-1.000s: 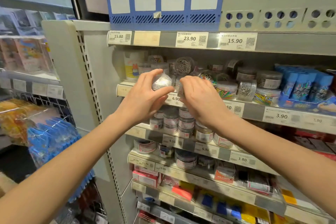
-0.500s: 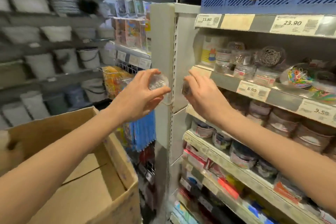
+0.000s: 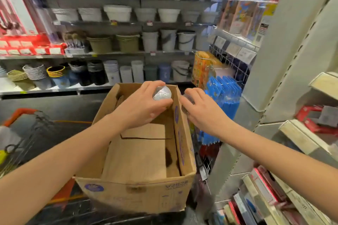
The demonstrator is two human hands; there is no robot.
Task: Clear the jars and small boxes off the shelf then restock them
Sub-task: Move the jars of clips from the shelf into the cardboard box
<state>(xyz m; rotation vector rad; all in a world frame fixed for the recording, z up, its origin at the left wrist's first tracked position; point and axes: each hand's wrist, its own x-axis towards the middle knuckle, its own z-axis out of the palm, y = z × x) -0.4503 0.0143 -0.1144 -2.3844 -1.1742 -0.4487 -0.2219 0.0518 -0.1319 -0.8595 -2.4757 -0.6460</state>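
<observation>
2 jars point(image 3: 162, 93) near box point(image 3: 131, 195), shelves point(image 3: 109, 54) behind

The cardboard box point(image 3: 135, 193) is open on top with a wide mouth, and most of its floor shows bare board, so a hand can drop straight in from above. The left hand point(image 3: 144, 104), gripping a clear jar point(image 3: 162, 93), hangs over the box's 1 o'clock corner. The right hand point(image 3: 203, 109), holding a second jar point(image 3: 187, 97), is just outside at 2 o'clock, and the box's upright right wall point(image 3: 180, 133) stands between it and the inside. Further out at 3 o'clock, hanging blue packets point(image 3: 225, 93) and a pale shelf post point(image 3: 285, 60) close off that side. A wire cart point(image 3: 27, 128) crowds 9 o'clock. Something dark point(image 3: 169, 157) lies low on the floor's 3 o'clock side.
</observation>
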